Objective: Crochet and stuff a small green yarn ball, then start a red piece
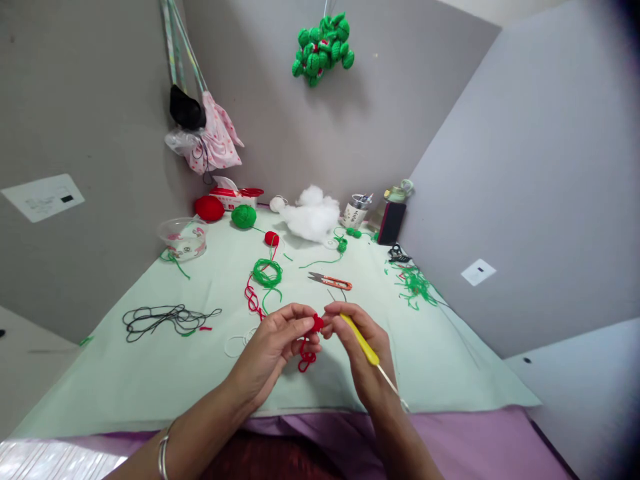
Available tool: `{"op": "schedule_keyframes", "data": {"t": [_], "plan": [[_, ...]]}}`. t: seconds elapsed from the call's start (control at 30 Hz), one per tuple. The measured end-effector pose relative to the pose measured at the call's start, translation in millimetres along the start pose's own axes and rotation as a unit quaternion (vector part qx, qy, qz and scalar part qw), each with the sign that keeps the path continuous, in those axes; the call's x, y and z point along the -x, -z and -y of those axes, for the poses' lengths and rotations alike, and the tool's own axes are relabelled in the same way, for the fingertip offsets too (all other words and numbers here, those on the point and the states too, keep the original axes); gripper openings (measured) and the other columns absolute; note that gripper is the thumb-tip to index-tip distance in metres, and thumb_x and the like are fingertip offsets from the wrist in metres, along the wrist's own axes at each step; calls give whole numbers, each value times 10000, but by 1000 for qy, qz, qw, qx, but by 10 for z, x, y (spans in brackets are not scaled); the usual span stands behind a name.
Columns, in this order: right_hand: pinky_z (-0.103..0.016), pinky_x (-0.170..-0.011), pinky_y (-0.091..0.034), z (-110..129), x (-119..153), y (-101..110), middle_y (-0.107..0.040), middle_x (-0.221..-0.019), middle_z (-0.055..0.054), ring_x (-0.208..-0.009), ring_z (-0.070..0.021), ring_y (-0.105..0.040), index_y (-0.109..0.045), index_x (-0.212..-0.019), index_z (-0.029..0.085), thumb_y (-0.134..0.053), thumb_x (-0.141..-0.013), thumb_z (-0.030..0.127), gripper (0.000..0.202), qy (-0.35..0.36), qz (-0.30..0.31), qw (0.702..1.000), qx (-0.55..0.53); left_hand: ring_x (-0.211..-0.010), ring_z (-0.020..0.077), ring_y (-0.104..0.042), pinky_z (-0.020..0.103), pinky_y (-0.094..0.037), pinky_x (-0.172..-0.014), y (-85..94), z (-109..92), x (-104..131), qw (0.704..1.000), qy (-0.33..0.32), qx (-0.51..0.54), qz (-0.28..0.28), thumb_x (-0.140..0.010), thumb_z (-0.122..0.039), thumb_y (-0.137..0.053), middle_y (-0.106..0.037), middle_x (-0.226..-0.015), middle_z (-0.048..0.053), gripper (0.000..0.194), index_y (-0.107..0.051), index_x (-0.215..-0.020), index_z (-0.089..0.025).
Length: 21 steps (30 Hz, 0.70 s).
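Between thumb and fingers, my left hand (280,340) pinches a small red crochet piece (318,324). A loose loop of red yarn (307,360) dangles below it. My right hand (367,343) is closed around a crochet hook with a yellow handle (359,339), whose metal shaft points back toward my wrist. The right fingertips are at the right edge of the red piece; whether they grip it I cannot tell. Just beyond my hands lie orange thread snips (331,281), a coil of green yarn (267,273) and a tangled red strand (251,298).
Black cord (165,321) lies at left, near a clear bowl (185,239). Along the back are red (209,208) and green yarn balls (243,216), white stuffing (313,217), a pen cup (356,212) and a phone (392,223). Green scraps (417,285) lie right.
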State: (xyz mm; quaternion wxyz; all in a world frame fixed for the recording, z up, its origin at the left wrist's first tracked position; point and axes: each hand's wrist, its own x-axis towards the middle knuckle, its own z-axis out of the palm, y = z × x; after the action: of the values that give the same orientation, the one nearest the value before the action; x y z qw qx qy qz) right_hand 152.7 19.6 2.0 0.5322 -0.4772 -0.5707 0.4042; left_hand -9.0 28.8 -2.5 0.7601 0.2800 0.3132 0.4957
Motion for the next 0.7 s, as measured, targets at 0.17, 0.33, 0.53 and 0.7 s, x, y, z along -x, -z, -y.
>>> {"op": "schedule_keyframes", "data": {"t": [0.17,0.33,0.53,0.7], "plan": [[-347,-721,-493,-4,53,73,-598,-787,-46,-754,-191,-597,-805,-947,256,-389,-1057,530,510,87,-34,995,39,-666,111,-613,232,-533,-651,-6,-9,6,1000,-5,3,-8,-681,-323,-915,-642,-778,-4,293,-729,-858,-181],[-316,-636,-468,60,100,59,-597,-696,-25,-658,-174,-566,-715,-789,220,-518,-1030,443,382,94,-22,995,10,-666,126,-629,253,-552,-662,13,17,5,1000,2,8,0,-720,-326,-892,-646,-753,-7,262,-728,-875,-193],[-297,-640,-461,86,103,19,-607,-682,-13,-656,-158,-562,-663,-746,217,-525,-1034,385,361,114,-34,992,27,-634,121,-614,257,-552,-643,23,16,9,1000,4,4,2,-715,-325,-895,-644,-731,-7,258,-720,-842,-184],[-289,-642,-460,84,99,15,-607,-686,-7,-661,-151,-565,-656,-739,217,-535,-1033,378,356,113,-33,992,33,-640,119,-618,244,-556,-640,21,6,20,1000,2,0,8,-731,-323,-887,-646,-716,-8,240,-721,-827,-179]]}}
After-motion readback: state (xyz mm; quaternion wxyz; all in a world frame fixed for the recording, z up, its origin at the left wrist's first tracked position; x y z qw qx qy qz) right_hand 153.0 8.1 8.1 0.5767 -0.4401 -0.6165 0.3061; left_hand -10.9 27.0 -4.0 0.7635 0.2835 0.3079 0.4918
